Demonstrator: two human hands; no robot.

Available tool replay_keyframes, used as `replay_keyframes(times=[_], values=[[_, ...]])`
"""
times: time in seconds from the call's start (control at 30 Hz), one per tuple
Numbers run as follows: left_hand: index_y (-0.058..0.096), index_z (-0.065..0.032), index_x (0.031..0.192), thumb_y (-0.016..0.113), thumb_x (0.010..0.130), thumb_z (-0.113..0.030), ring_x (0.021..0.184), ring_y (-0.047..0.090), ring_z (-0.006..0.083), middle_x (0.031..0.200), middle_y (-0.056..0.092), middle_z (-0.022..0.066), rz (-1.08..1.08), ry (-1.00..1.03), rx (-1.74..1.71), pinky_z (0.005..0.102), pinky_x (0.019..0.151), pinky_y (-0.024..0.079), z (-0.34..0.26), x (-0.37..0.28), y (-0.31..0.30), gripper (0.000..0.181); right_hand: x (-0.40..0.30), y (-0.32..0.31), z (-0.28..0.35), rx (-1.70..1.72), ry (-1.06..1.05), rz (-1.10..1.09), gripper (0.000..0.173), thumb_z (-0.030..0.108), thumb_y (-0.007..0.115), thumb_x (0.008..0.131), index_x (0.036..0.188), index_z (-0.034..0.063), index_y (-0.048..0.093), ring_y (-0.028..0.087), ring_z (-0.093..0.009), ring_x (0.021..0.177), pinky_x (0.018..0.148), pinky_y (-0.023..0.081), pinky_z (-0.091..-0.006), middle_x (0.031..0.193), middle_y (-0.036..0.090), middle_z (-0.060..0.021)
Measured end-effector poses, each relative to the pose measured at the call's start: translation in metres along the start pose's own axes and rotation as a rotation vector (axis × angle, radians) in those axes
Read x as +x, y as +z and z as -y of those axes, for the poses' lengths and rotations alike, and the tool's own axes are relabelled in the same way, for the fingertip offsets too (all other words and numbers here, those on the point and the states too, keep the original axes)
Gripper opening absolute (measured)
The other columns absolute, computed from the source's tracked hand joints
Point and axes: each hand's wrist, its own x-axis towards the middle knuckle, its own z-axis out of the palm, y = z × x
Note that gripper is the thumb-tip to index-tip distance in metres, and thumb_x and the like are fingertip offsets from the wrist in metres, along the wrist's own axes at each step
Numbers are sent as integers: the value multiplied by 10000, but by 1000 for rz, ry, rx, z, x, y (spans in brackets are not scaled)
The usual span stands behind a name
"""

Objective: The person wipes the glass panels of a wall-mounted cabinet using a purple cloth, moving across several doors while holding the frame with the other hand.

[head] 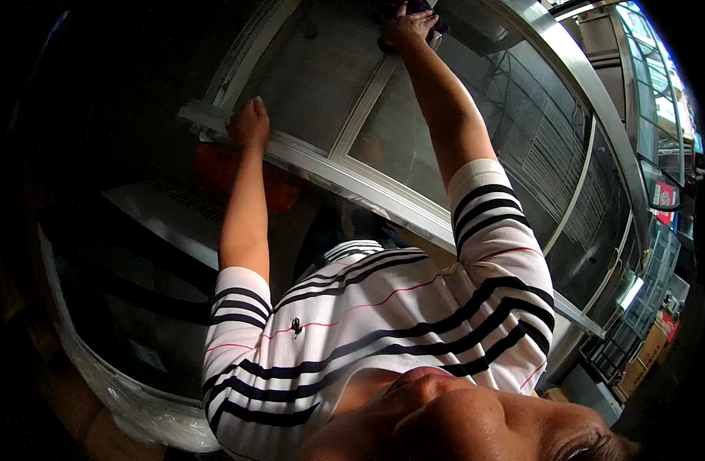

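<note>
My right hand (410, 27) lies spread on a dark cloth (388, 45), pressed against the upper part of a sliding glass door (318, 69) of a large glass-fronted cabinet. The cloth overlaps the top of the upright door frame strip (367, 106). My left hand (249, 124) is at the left end of the cabinet's pale lower rail (352, 170), its fingers curled over the rail's edge. Behind the glass on the right, wire racks (560, 167) show. What the left fingers touch beyond the rail is hidden.
Below the rail at the left is a red-orange object (277, 187) in shadow. Nearer me at the left stands a curved glass unit with plastic wrap (139, 412) on its edge. More glass units (655, 276) and a cardboard box (646, 351) stand at the far right.
</note>
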Motion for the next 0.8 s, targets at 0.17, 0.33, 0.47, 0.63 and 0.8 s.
replay_keyframes(times=[0.17, 0.33, 0.47, 0.63, 0.8], values=[[683, -87, 1035, 343, 1036, -422, 1020, 634, 346, 1013, 705, 145, -31, -22, 27, 522, 1037, 333, -1, -6, 1, 478, -75, -1, 16, 20, -133, -180, 699, 533, 508, 908, 1458, 109, 423, 263, -599, 1354, 1118, 117, -682, 1422, 277, -470], [699, -91, 994, 356, 1031, -450, 1057, 620, 321, 1032, 705, 128, -101, 42, 167, 514, 1044, 329, -2, 3, 9, 498, -225, -55, 39, 120, -296, -65, 649, 488, 562, 894, 1423, 126, 460, 191, -632, 1360, 1093, 142, -709, 1482, 189, -438], [709, -87, 1039, 326, 1039, -454, 1110, 600, 314, 1078, 696, 125, 123, 2, 206, 516, 1053, 326, -18, 1, -19, 530, -305, -88, 42, 242, -400, 131, 681, 451, 581, 897, 1454, 96, 419, 149, -599, 1395, 1123, 124, -673, 1507, 159, -415], [714, -81, 1083, 292, 1047, -466, 1145, 583, 307, 1097, 696, 111, 114, 26, 289, 511, 1062, 325, -15, 0, -5, 573, -271, -81, 34, 220, -370, 120, 703, 423, 582, 904, 1447, 16, 397, 150, -550, 1422, 1175, 103, -584, 1524, 149, -394], [717, -79, 1067, 282, 1054, -452, 1131, 590, 305, 1107, 699, 107, 172, 22, 242, 517, 1057, 327, -17, -2, -13, 573, -143, -59, 20, -87, -231, 25, 716, 476, 480, 943, 1464, -3, 373, 185, -539, 1421, 1192, 69, -548, 1485, 211, -431]])
